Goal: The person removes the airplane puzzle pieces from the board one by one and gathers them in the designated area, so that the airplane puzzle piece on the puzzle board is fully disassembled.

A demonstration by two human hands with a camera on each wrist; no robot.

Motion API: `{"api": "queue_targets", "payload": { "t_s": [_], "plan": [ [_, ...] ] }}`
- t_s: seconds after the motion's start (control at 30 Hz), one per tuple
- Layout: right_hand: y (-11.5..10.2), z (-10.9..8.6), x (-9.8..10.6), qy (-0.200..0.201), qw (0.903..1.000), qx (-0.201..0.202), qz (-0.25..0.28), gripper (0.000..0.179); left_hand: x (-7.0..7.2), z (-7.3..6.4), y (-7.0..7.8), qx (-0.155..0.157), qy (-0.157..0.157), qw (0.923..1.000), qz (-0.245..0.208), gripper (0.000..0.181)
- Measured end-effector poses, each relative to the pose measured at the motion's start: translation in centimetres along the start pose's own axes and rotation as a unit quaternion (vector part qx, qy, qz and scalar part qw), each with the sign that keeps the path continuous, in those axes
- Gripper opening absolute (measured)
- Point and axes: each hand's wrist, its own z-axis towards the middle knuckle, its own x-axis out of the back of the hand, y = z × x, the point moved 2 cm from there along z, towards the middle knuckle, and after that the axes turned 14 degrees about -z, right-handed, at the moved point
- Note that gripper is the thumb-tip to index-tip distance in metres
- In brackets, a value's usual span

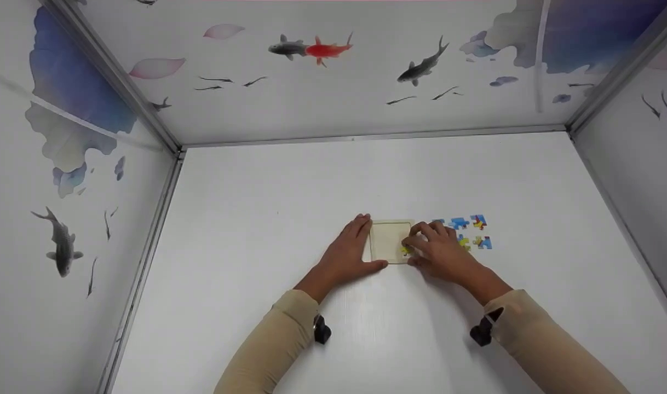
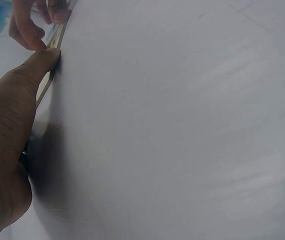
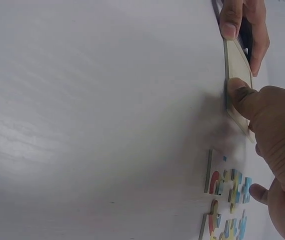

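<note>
A shallow square wooden puzzle tray (image 1: 389, 241) lies flat on the table. My left hand (image 1: 349, 253) holds it at the left, fingers along the left side and thumb on the near edge. Over the tray's near right corner, my right hand (image 1: 436, 247) has curled fingers on a small yellow puzzle piece (image 1: 405, 250), partly hidden beneath them. In the right wrist view, the right thumb (image 3: 240, 92) touches the tray's near edge. Just right of this hand lie several loose jigsaw pieces (image 1: 480, 221) in blue, yellow and red; the hand covers some of them.
The white table (image 1: 268, 219) extends around the tray. White panels with painted fish (image 1: 325, 50) rise at the back and both sides, joined by metal rails (image 1: 366, 137). A small black device (image 1: 321, 330) sits at each wrist, by the beige sleeves (image 1: 273, 339).
</note>
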Motion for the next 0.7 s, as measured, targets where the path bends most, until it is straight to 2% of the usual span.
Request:
{"api": "queue_targets", "payload": {
  "t_s": [0.47, 0.7],
  "plan": [
    [-0.25, 0.33, 0.14, -0.023, 0.9992, -0.013, 0.031, 0.035, 0.01, 0.03, -0.06, -0.001, 0.001, 1.0, 0.007, 0.111],
    [-0.35, 0.74, 0.19, -0.052, 0.996, -0.041, 0.059, 0.034, 0.01, -0.07, 0.06, -0.005, 0.003, 1.0, 0.003, 0.111]
  ]
}}
